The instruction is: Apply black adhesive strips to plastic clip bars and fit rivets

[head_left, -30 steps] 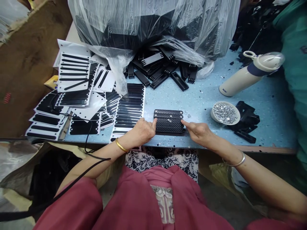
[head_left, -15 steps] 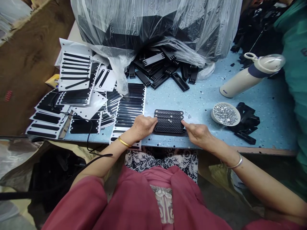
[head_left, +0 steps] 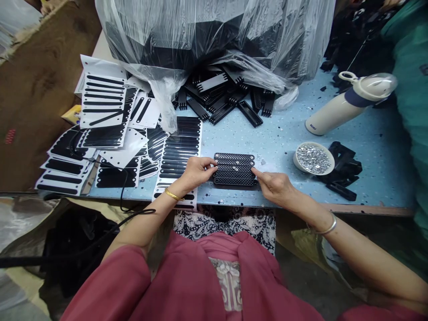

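Observation:
A row of black perforated strips (head_left: 234,175) lies side by side in front of me, with small silver washers (head_left: 236,169) on its ends and middle. At the left end of the row, my left hand (head_left: 199,171) has its thumb and index finger pinched together close to a washer; whatever is between the tips is too small to make out. My right hand (head_left: 277,183) is closed at the opposite end, its index fingertip touching the strip edge by another washer. Its other fingers are curled, and what they hold, if anything, is hidden.
To the right stand a white bowl (head_left: 314,159) full of silver washers and a tilted cream bottle (head_left: 344,109), with black pieces (head_left: 344,169) beside the bowl. Sheets of black adhesive strips (head_left: 182,147) cover the left. Behind, black parts (head_left: 217,96) spill from a plastic bag (head_left: 214,31).
My left hand has shifted slightly, its thumb and index finger now showing as a pinch at the row's left end. The right hand stays nearly still at the right end.

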Demonstrator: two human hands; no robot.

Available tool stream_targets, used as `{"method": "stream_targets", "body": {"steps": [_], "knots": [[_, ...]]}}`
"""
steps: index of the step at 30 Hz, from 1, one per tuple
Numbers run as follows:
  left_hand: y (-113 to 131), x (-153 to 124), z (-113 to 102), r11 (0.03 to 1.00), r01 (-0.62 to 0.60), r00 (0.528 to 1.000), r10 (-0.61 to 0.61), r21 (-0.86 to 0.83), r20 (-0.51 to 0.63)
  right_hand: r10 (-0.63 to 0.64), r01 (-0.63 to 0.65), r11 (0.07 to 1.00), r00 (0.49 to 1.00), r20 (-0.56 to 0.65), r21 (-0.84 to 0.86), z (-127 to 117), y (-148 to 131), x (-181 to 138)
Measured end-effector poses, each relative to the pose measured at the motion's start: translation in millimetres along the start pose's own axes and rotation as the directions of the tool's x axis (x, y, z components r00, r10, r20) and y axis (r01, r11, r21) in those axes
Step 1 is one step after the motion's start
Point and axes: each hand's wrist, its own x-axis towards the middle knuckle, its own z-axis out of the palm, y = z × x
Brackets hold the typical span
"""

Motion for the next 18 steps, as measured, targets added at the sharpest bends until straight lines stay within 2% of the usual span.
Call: {"method": "stream_targets", "body": {"steps": [4, 7, 10, 12, 15, 18], "knots": [[1.5, -2.4, -3.7, 1.0, -0.011, 1.0, 0.011, -0.029, -0.005, 0.0, 0.0, 1.0, 1.0, 0.004, 0.001, 0.9, 0.8, -0.8], [2.0, -6.1, -5.8, 0.997, -0.076, 0.997, 0.076, 0.011, -0.009, 0.028, -0.027, 0.999, 0.999, 0.037, -0.022, 1.9, 0.9, -1.6], [-0.5, -10.4, -5.7, 0.964, -0.227, 0.974, 0.228, 0.141, 0.007, 0.032, -0.03, 0.999, 0.999, 0.042, -0.042, 2.4, 0.4, -1.8], [-3.3, -12.9, -4.8, 0.908, -0.324, 0.946, 0.319, 0.264, 0.061, 0.016, -0.014, 0.999, 0.999, 0.031, -0.046, 2.3, 0.0, -1.6], [-6.4, -15.8, -4.7, 0.83, -0.39, 0.92, 0.363, 0.397, 0.145, 0.007, -0.006, 0.998, 1.0, 0.024, -0.063, 1.5, -0.8, -0.8], [-7.1, -18.3, -6.9, 0.799, -0.411, 0.911, 0.378, 0.438, 0.165, -0.001, 0.003, 0.997, 1.0, 0.025, -0.074, -0.1, -1.7, 0.7]]}}
